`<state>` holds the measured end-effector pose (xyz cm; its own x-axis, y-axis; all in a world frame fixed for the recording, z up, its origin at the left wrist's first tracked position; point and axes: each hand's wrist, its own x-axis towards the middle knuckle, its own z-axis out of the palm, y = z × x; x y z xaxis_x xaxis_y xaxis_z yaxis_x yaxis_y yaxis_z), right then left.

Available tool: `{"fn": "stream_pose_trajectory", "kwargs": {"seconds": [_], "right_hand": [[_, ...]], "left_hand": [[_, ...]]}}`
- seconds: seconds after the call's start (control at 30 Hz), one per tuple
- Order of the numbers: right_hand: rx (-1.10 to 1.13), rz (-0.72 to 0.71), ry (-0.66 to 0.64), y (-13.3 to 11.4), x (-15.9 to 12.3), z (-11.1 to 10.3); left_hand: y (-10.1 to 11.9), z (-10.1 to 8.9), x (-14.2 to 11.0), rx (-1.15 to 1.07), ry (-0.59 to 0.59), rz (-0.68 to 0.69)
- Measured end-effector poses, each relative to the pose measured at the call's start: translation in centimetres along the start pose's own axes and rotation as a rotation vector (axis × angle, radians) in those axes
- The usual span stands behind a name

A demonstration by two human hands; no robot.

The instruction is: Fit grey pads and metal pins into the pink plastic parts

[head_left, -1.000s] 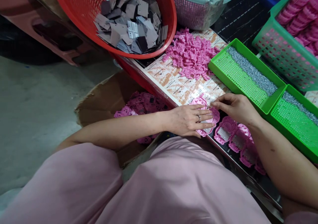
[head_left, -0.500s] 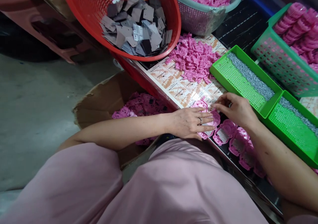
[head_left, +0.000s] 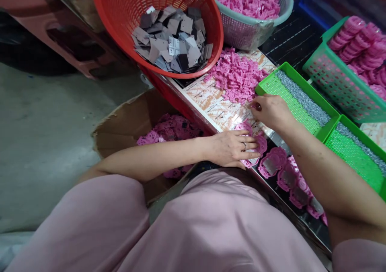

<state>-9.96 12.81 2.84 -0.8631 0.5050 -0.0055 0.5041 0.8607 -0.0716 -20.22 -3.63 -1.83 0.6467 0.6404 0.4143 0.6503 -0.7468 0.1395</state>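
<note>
While the left hand (head_left: 230, 147) lies flat, fingers extended, on a pink plastic housing of rounded outline (head_left: 261, 144) at the edge of the orange-and-white patterned tabletop (head_left: 200, 95), the right hand (head_left: 274, 110) curls its fingers near the heap of small pink plastic pieces (head_left: 238, 76); whether it grips one, the writer cannot tell.

Pink stool (head_left: 39, 13) on grey floor (head_left: 57, 143).
</note>
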Motion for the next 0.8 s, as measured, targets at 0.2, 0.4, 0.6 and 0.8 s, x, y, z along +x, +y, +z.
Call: {"fn": "stream_pose_trajectory", "kwargs": {"seconds": [0.2, 0.4, 0.6, 0.8], "right_hand": [[0.074, -0.033, -0.064, 1.1, -0.8, -0.5], [0.174, -0.025, -0.01, 1.4, -2.2, -0.2], [0.338, 0.091, 0.091, 2.3, -5.4, -1.6], [0.724, 0.413, -0.024, 5.0, -11.8, -2.1]], "left_hand": [[0.3, -0.3, -0.1, -0.023, -0.07, -0.038], [1.0, -0.6, 0.0, 0.01, -0.019, -0.013], [2.3, -0.6, 0.8, 0.083, -0.01, -0.025], [0.5, -1.8, -2.8, 0.196, 0.195, -0.255]]}}
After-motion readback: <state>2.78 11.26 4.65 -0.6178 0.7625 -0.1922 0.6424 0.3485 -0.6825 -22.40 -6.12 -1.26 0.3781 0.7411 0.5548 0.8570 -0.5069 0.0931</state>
